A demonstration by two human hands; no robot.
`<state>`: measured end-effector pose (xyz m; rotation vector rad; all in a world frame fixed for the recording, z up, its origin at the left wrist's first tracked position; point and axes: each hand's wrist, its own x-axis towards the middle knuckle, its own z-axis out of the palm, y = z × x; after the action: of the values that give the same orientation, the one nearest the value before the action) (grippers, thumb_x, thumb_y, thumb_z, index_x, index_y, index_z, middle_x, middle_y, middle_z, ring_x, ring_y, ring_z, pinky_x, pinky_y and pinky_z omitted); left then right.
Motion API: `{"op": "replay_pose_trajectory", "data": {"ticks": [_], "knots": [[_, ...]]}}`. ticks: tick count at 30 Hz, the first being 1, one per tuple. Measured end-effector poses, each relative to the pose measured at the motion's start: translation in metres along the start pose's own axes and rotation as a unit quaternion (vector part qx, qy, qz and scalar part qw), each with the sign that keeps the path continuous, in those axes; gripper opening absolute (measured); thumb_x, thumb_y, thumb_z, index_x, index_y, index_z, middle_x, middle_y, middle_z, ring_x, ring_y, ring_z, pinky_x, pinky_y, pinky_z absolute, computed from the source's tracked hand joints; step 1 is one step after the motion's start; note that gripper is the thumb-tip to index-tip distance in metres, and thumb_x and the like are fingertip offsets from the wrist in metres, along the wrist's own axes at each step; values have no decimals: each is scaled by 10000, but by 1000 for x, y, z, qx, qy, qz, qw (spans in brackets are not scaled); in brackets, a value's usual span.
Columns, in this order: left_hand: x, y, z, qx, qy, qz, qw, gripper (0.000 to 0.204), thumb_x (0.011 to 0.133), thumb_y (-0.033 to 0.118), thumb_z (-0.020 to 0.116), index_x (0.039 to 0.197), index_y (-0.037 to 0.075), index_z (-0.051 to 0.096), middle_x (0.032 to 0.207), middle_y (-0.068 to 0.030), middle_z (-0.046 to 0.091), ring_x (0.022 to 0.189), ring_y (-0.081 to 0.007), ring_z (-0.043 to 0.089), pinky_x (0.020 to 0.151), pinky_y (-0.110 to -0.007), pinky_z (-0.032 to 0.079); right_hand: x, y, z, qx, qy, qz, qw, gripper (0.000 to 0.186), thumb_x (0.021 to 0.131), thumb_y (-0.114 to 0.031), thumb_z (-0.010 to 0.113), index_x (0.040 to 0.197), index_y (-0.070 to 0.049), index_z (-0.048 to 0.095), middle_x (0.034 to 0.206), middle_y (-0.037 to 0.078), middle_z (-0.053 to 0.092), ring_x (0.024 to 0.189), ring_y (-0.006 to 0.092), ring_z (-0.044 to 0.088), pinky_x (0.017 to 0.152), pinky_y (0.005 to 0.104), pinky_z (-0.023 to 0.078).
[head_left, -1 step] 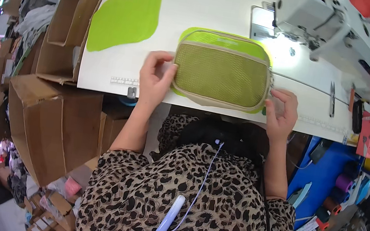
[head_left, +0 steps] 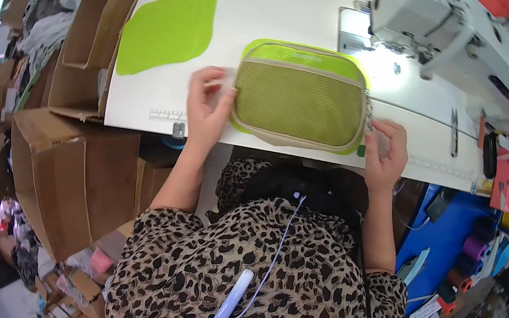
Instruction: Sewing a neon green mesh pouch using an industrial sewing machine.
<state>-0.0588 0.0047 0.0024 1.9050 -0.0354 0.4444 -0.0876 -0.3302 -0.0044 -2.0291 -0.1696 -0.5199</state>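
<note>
A lime-green zip pouch with an olive mesh front (head_left: 299, 103) and beige trim lies flat on the white tabletop, on top of a lime-green panel whose rim shows around it. My left hand (head_left: 208, 103) is at the pouch's left edge; its thumb tip is against or very near the trim, and its fingers are apart and slightly blurred. At the right edge, beside the zipper tape, my right hand (head_left: 387, 154) has its thumb and index finger apart, close to the pouch's lower right corner. Another lime-green panel with rounded corners (head_left: 168, 31) lies to the left.
A white sewing machine (head_left: 443, 42) with a lit needle area stands at the back right. Tweezers (head_left: 454, 133) lie near it. Cardboard boxes (head_left: 71, 177) crowd the left side. Thread spools (head_left: 475, 246) sit at the right. A ruler strip (head_left: 167, 115) runs along the front edge.
My left hand's fingers have drawn slightly away from the pouch's left edge. My right hand has hardly moved. The whole view has shifted a little.
</note>
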Motion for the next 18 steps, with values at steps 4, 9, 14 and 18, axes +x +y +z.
{"op": "replay_pose_trajectory", "data": {"ticks": [4, 9, 14, 18], "knots": [[25, 38, 11, 89, -21, 128, 987, 643, 878, 179, 716, 1439, 15, 449, 1475, -164, 453, 1366, -314, 434, 1119, -450, 366, 2, 3, 4, 24, 43, 4, 999, 269, 846, -33, 710, 1107, -17, 650, 1100, 129, 640, 995, 268, 611, 903, 360, 489], [76, 92, 70, 284, -238, 266, 890, 785, 789, 472, 804, 1391, 39, 545, 1446, -184, 536, 1383, -341, 462, 1176, -487, 327, 3, -1, 1, -5, 36, 5, 999, 292, 853, -77, 719, 1131, -19, 651, 1110, 136, 642, 1008, 288, 615, 908, 381, 491], [104, 111, 104, 299, -475, 56, 826, 572, 786, 322, 839, 1256, 49, 662, 1167, -140, 714, 1091, -307, 662, 995, -392, 502, 10, 3, 4, -114, 12, -27, 993, 361, 861, -88, 717, 1211, -26, 660, 1064, 126, 680, 983, 289, 633, 849, 377, 505], [92, 127, 69, 190, -451, 45, 871, 435, 786, 154, 834, 1166, 26, 667, 1081, -92, 718, 986, -216, 682, 915, -333, 530, 13, -5, -1, 53, -33, 78, 995, 348, 843, -83, 737, 1179, -16, 679, 1037, 112, 700, 915, 283, 644, 811, 360, 509]]}}
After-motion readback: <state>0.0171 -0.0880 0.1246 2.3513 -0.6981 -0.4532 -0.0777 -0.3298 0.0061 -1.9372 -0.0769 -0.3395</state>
